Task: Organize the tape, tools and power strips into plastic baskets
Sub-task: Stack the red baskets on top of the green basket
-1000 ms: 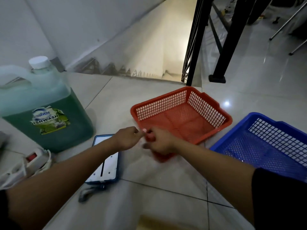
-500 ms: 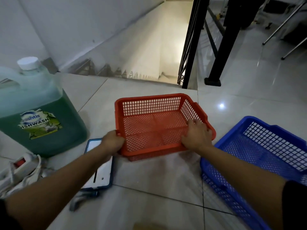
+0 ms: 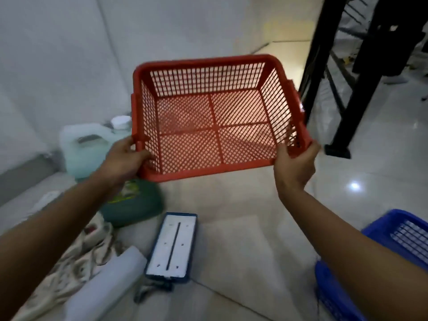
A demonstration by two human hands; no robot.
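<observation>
Red plastic basket (image 3: 215,117), held in the air above the tiled floor (image 3: 250,228) and tipped so that its open top faces the camera; mesh bottom and walls visible, nothing inside it. Left hand (image 3: 125,158) clasps the near left corner of the rim, fingers wrapped over the edge; right hand (image 3: 295,163) clasps the near right corner in the same way, thumb on the inner wall. Beneath and behind the left hand, partly hidden by hand and basket: a translucent jug (image 3: 92,149) with green liquid and a white cap. On the floor below the basket: a flat white panel in a dark blue frame (image 3: 172,246), lying lengthwise towards the camera; just left of it a white roll (image 3: 108,281) resting on crumpled cloth (image 3: 76,251); a small dark object at the panel's near end, too blurred to identify. At lower right, partly cut by the frame edge and crossed by the right forearm: blue plastic basket (image 3: 393,237) on the floor. Black metal railing posts (image 3: 356,89) stand at upper right, behind the basket's right edge; pale wall (image 3: 58,54) at left.
</observation>
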